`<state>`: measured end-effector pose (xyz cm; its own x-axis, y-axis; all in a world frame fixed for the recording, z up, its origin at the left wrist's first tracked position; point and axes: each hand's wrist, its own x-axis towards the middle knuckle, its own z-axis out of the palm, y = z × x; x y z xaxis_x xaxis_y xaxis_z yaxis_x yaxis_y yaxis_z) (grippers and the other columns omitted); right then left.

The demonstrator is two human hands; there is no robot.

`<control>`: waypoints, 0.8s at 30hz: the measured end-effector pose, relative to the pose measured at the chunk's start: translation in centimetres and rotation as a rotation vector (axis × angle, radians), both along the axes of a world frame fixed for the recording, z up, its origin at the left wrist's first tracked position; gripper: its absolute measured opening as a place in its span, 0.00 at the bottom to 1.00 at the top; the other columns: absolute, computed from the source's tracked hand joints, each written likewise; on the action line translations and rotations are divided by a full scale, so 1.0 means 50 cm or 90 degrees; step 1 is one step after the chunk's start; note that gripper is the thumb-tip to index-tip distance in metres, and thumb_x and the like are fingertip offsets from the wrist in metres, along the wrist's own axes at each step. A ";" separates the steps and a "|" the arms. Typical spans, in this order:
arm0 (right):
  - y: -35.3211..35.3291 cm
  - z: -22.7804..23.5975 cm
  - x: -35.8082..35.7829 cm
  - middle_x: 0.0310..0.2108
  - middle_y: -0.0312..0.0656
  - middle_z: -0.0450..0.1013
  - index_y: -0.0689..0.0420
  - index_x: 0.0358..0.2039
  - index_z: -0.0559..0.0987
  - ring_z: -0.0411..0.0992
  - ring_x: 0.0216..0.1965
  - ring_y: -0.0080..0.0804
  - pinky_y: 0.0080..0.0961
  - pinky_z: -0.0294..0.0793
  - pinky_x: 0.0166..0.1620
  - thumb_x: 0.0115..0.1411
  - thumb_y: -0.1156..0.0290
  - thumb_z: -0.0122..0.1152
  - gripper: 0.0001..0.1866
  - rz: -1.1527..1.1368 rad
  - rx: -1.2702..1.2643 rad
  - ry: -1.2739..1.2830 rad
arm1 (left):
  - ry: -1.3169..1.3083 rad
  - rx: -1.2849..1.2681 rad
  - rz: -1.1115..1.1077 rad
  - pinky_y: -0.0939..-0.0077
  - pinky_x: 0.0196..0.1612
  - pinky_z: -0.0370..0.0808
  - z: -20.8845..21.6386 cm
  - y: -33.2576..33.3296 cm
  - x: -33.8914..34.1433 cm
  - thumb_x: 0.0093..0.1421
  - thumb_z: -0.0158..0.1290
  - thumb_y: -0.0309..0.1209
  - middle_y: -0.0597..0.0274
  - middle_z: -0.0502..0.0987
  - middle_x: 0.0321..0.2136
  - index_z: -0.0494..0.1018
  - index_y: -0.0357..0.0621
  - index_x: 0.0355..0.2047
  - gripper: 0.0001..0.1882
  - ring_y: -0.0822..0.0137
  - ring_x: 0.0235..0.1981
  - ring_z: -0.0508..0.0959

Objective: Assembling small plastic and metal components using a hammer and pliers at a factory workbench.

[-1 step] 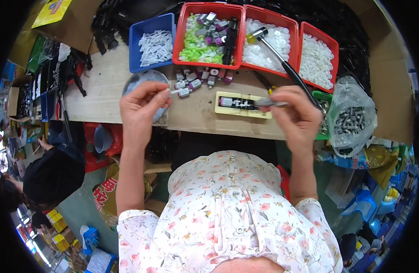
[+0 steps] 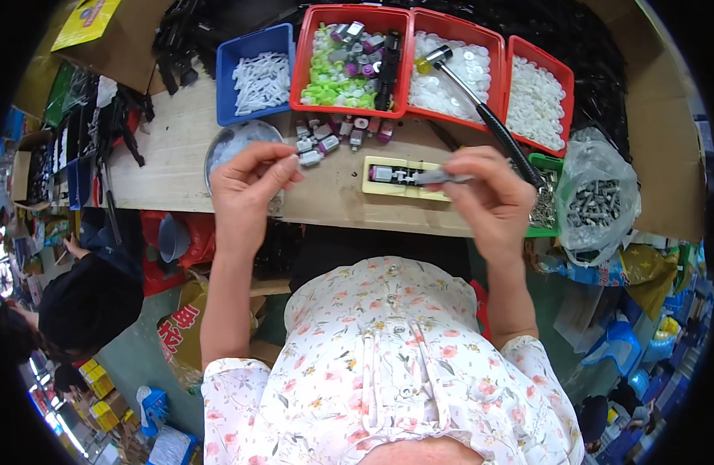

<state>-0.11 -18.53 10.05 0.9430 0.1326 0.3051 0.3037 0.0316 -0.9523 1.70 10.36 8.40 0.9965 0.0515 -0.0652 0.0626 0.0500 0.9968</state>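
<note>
My left hand [image 2: 252,182] is raised over the table's front part, thumb and forefinger pinched. A small white plastic piece is at its fingertips, mostly hidden now. To its right, my right hand [image 2: 493,194] is closed on a flat grey piece [image 2: 444,177], whose kind I cannot make out. That piece reaches over the right part of a pale yellow holder [image 2: 380,187]. In the holder lies a black housing [image 2: 419,172] with a small silver motor [image 2: 382,173] at its left end and white parts along it. My right fingers hide the holder's right end.
Behind stand a blue bin [image 2: 224,77] of white pins and red bins [image 2: 295,85] of small plastic parts. A hammer [image 2: 481,108] lies across them. Loose motors [image 2: 326,142], a round dish [image 2: 217,147], a green tray [image 2: 543,231] and a bag of screws [image 2: 601,203] surround the holder.
My right hand has shifted left with the grey piece, further over the holder. My left hand has moved slightly to the right, and the white piece at its fingertips shows less.
</note>
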 end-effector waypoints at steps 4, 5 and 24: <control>0.053 -0.024 0.004 0.44 0.48 0.73 0.70 0.43 0.79 0.77 0.43 0.34 0.25 0.81 0.47 0.54 0.91 0.61 0.15 0.006 0.122 0.045 | 0.033 -0.096 -0.038 0.84 0.32 0.75 -0.011 -0.074 -0.014 0.59 0.61 0.20 0.62 0.81 0.30 0.80 0.33 0.39 0.07 0.73 0.28 0.81; 0.051 -0.025 0.006 0.43 0.49 0.72 0.72 0.43 0.78 0.75 0.44 0.33 0.30 0.83 0.47 0.56 0.92 0.59 0.13 0.007 0.089 0.031 | 0.038 -0.124 -0.043 0.84 0.32 0.75 -0.012 -0.087 -0.015 0.59 0.61 0.20 0.62 0.81 0.30 0.80 0.34 0.39 0.08 0.73 0.28 0.81; 0.010 -0.044 0.019 0.38 0.47 0.79 0.66 0.38 0.83 0.77 0.40 0.35 0.27 0.76 0.44 0.49 0.90 0.65 0.15 0.029 -0.114 -0.080 | 0.173 -0.202 -0.150 0.82 0.31 0.75 -0.010 -0.135 -0.003 0.59 0.60 0.22 0.58 0.81 0.30 0.79 0.32 0.39 0.08 0.72 0.27 0.80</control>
<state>0.82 -18.02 7.85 0.8907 0.2369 0.3880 0.4229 -0.1184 -0.8984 1.54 3.60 7.89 0.9235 -0.2382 -0.3007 0.3647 0.3023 0.8807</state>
